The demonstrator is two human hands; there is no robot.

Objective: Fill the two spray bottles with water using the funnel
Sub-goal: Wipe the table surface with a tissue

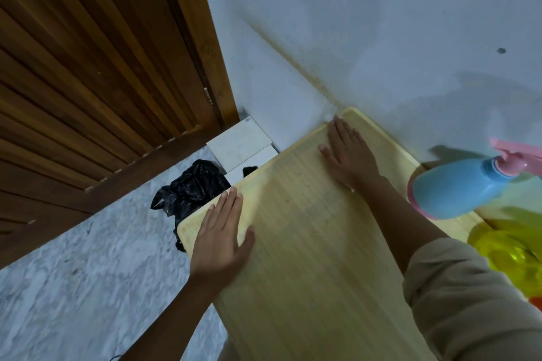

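Observation:
A blue spray bottle [457,189] with a pink base and pink trigger head stands on the light wooden table [308,258] at the right edge of the view. Below it a yellow translucent object [510,255] shows, blurred and cut off by the frame; I cannot tell what it is. My left hand [224,233] lies flat, fingers spread, on the table's left corner. My right hand [347,152] lies flat near the far corner by the wall. Both hands hold nothing and are well left of the bottle.
A white wall [381,23] borders the table's far side. On the floor to the left lie a black plastic bag [187,189] and white boxes [243,146]. A brown slatted wooden door [88,67] fills the upper left. An orange item [535,303] peeks in at the right edge.

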